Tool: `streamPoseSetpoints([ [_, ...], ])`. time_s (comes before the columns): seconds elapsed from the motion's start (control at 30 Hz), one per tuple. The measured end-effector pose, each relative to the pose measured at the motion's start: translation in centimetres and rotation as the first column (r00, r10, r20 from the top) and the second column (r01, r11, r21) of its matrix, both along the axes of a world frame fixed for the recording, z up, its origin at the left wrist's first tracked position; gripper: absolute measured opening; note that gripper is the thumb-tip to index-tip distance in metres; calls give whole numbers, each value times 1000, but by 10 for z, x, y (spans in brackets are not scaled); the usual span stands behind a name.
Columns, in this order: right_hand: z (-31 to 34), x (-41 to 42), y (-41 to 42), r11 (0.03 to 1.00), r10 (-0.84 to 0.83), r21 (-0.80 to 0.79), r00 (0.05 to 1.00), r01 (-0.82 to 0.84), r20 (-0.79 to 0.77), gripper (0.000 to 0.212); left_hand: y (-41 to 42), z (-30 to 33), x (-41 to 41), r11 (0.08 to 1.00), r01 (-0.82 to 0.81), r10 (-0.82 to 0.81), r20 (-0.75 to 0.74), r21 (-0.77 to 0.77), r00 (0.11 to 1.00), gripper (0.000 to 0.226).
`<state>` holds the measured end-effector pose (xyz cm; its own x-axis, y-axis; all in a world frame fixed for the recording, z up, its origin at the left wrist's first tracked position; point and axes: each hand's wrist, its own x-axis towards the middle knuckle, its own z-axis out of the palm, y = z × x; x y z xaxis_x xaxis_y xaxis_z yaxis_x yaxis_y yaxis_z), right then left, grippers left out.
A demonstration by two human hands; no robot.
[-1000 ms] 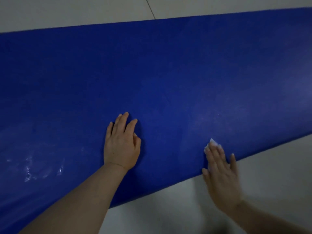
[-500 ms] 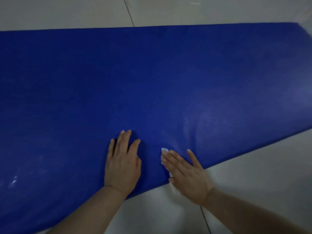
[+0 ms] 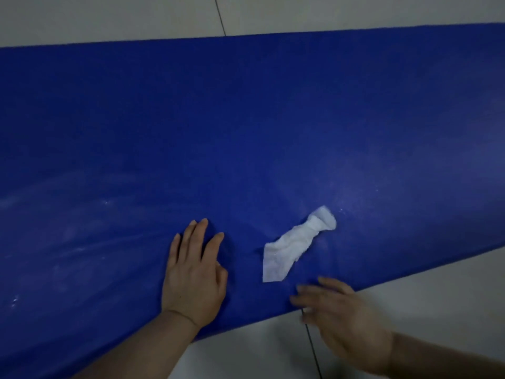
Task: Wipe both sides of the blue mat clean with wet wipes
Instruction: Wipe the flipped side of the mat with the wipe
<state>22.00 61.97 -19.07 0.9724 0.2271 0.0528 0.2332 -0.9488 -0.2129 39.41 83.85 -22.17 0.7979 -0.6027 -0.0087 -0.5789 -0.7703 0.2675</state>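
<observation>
Left hand (image 3: 194,277) flat, fingers straight, on blue mat (image 3: 246,132); right hand (image 3: 347,324) blurred, open, empty, lower right; crumpled wet wipe (image 3: 292,247) between.

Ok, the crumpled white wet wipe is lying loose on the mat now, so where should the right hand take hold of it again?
Take the crumpled white wet wipe at its flat, wider near end, closest to the right hand. Come from the near right, over the blue mat edge, fingers flat on top. The twisted far end is narrow and offers less wiping surface.
</observation>
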Motion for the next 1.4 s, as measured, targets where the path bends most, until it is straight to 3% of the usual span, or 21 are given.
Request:
streamPoseSetpoints([
  [0.07,22,1,-1,980,106,170,994,-104,-4,31,0,-1,1,1000,1,-1,5,5,1000,51],
  [0.13,30,25,-5,989,120,93,990,-114,-68,27,-1,1,2,1000,3,-3,1,6,1000,51],
  [0.23,6,72,-9,997,-43,49,983,53,-180,48,-1,2,1,1000,0,0,-12,25,1000,51],
  [0.37,-16,75,-3,963,-259,59,963,264,-72,36,-1,4,1,999,-1,2,-24,37,1000,51],
  [0.4,-15,74,11,952,-293,49,948,301,-123,36,-1,4,1,999,-2,3,-24,39,1000,52],
  [0.5,-21,60,73,990,-137,-51,965,128,-222,30,0,3,1,999,4,-4,-18,40,1000,53],
  [0.57,-29,38,104,999,-46,8,982,48,-181,35,0,3,0,999,3,-2,-15,48,1000,52],
  [0.67,-32,14,85,988,-152,34,988,153,-37,32,0,5,0,999,-4,4,-22,39,1000,52],
  [0.77,-33,-5,25,956,-271,-116,963,269,-5,30,0,4,1,1000,-8,9,-17,30,1000,53],
  [0.8,-34,-14,4,929,-337,-171,941,329,-24,42,-1,3,0,1000,-3,3,-8,27,1000,52],
  [0.87,-33,-29,-25,804,-583,-184,810,565,-58,50,-2,3,-1,1000,8,-8,31,17,999,44],
  [0.93,-28,-24,-25,556,-830,-131,555,821,-49,46,-6,1,-2,1000,6,-7,55,17,998,49],
  [0.97,-31,-15,-14,437,-899,-77,432,896,-71,50,-8,-1,-1,1000,15,-16,68,13,998,54],
  [1.0,-32,-6,3,380,-923,-53,375,923,-84,51,-11,-2,-1,999,35,-36,79,4,996,57],
  [1.13,-44,12,81,569,-816,84,574,818,-60,45,-15,-8,1,990,141,-141,119,7,983,70],
  [1.17,-44,14,87,568,-815,99,575,817,-71,46,-16,-7,0,990,140,-140,116,13,983,69],
  [1.23,-45,16,74,460,-880,126,471,879,-66,43,-22,-3,-1,991,135,-136,92,11,986,56],
  [1.4,-36,13,-51,34,-989,134,53,990,-139,46,-88,14,-16,974,226,-226,-2,3,974,49],
])
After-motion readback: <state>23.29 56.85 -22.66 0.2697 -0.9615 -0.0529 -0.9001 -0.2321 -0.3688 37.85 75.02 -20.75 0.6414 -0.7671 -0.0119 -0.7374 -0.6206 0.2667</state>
